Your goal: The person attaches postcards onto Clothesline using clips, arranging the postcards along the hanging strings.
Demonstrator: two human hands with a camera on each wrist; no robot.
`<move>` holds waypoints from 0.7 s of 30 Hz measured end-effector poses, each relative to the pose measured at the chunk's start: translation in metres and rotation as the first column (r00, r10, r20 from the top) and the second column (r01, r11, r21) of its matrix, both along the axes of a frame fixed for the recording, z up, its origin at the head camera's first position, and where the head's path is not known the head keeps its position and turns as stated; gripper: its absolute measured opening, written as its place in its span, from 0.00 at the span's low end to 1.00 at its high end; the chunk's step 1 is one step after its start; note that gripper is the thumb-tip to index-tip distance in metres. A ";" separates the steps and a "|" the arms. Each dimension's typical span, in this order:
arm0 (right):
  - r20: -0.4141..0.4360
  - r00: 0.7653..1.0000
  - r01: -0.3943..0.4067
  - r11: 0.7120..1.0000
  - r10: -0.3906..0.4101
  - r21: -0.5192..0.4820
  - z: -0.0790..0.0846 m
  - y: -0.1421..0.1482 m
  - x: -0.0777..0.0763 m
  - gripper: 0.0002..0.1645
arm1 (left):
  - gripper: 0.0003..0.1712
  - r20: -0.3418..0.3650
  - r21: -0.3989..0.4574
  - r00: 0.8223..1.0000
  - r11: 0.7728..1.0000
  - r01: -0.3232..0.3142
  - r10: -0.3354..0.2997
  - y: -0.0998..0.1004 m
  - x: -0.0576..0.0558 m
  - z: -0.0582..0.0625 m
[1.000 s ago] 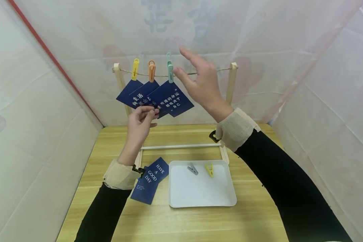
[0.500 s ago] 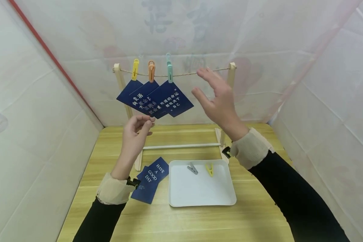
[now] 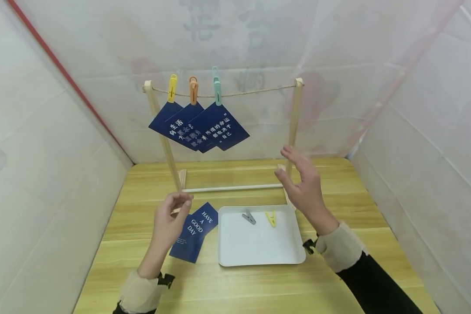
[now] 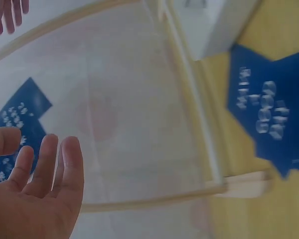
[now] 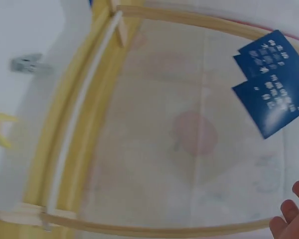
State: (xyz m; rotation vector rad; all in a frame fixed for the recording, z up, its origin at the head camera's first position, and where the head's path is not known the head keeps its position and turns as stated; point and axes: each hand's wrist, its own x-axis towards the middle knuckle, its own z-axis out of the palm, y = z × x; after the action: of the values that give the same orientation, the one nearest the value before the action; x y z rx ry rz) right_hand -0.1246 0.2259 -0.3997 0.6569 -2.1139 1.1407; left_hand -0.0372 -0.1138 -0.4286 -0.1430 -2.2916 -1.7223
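Observation:
My left hand (image 3: 169, 220) hovers just left of two overlapping dark blue cards (image 3: 196, 233) on the table, its fingers loosely bent around nothing. To the right, my right hand (image 3: 305, 185) is in the air in front of the frame's right post, fingers spread and holding nothing. Three blue cards (image 3: 230, 128) hang overlapped from a string (image 3: 255, 91), each by a top corner. A yellow clothespin (image 3: 172, 88), an orange clothespin (image 3: 193, 90) and a mint green clothespin (image 3: 217, 91) grip them. In the left wrist view the bent fingers (image 4: 72, 154) are bare.
A white tray (image 3: 259, 248) on the table holds a grey clothespin (image 3: 249, 216) and a yellow clothespin (image 3: 272, 219). Behind it stands the wooden frame (image 3: 295, 113) with a white crossbar (image 3: 235, 188) low down. Pale sheeting (image 3: 416, 152) walls in the wooden table (image 3: 259, 292).
My left hand has let go of the hanging cards and come down toward the table cards. My right hand has moved from beside the mint clothespin, down and to the right.

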 end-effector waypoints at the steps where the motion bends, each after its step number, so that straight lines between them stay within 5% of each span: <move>1: 0.021 1.000 0.008 1.000 -0.008 -0.001 -0.010 0.003 0.005 0.29 | 0.12 0.006 -0.002 1.000 1.000 -0.009 0.009 -0.001 0.005 -0.007; 10: 0.271 0.960 0.059 0.997 -0.069 0.046 -0.101 0.026 0.059 0.30 | 0.12 0.175 -0.052 0.977 0.992 -0.114 0.122 -0.013 0.040 -0.059; 16: 0.418 0.897 0.101 0.988 -0.139 0.113 -0.152 0.038 0.094 0.30 | 0.13 0.264 -0.021 0.955 0.991 -0.134 0.135 -0.017 0.045 -0.098; 21: 0.457 0.877 0.084 0.984 -0.148 0.159 -0.177 0.040 0.113 0.29 | 0.14 0.311 -0.062 0.943 0.992 -0.108 0.122 -0.019 0.048 -0.117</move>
State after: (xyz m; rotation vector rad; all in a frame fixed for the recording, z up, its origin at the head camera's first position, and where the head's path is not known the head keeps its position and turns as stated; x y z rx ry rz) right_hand -0.0116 0.2658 -0.5772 0.3215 -2.6177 1.1837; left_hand 0.0111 -0.1324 -0.5452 0.2732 -2.5015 -1.7399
